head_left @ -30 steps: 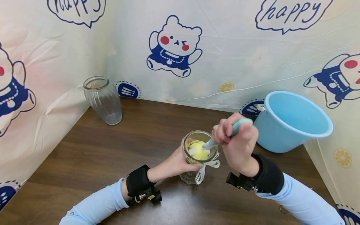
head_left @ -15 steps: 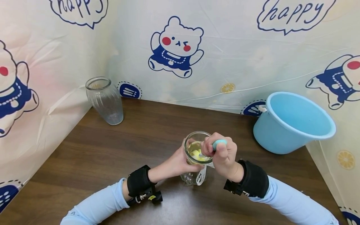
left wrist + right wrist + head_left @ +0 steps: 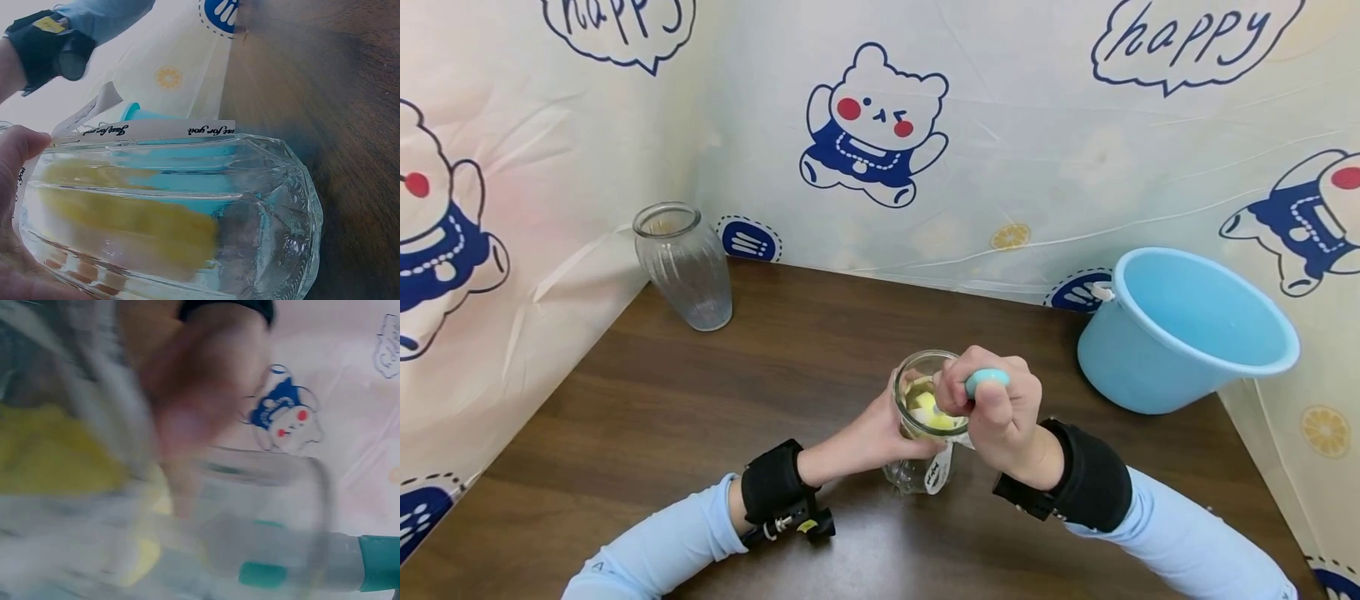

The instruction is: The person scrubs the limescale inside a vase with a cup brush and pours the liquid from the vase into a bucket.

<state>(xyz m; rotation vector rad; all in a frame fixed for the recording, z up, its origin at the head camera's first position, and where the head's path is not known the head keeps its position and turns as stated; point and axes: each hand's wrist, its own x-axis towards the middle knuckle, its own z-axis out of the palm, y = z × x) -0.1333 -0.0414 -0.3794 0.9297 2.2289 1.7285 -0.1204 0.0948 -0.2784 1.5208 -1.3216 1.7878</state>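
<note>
A clear glass jar [image 3: 917, 478] with a white printed ribbon [image 3: 937, 469] stands on the table. Around its upper part, the left hand [image 3: 868, 435] holds it at the near left side. The right hand [image 3: 1000, 410] grips the teal handle [image 3: 987, 381] of a sponge cup brush above the jar's mouth. In the left wrist view the brush's yellow and white sponge [image 3: 125, 212] is inside the glass, short of the jar's base. Blurred in the right wrist view, the grey and teal brush shaft [image 3: 344, 562] passes in through the rim. The right hand covers part of the mouth.
A ribbed glass vase [image 3: 688, 275] stands at the table's back left corner. At the back right is a light blue bucket [image 3: 1138, 358]. A printed curtain [image 3: 745, 125] hangs behind and along the sides of the brown table [image 3: 790, 342].
The right hand has come down and left, and the sponge sits deeper in the jar. The handle now points up at the head camera. The left hand keeps its hold.
</note>
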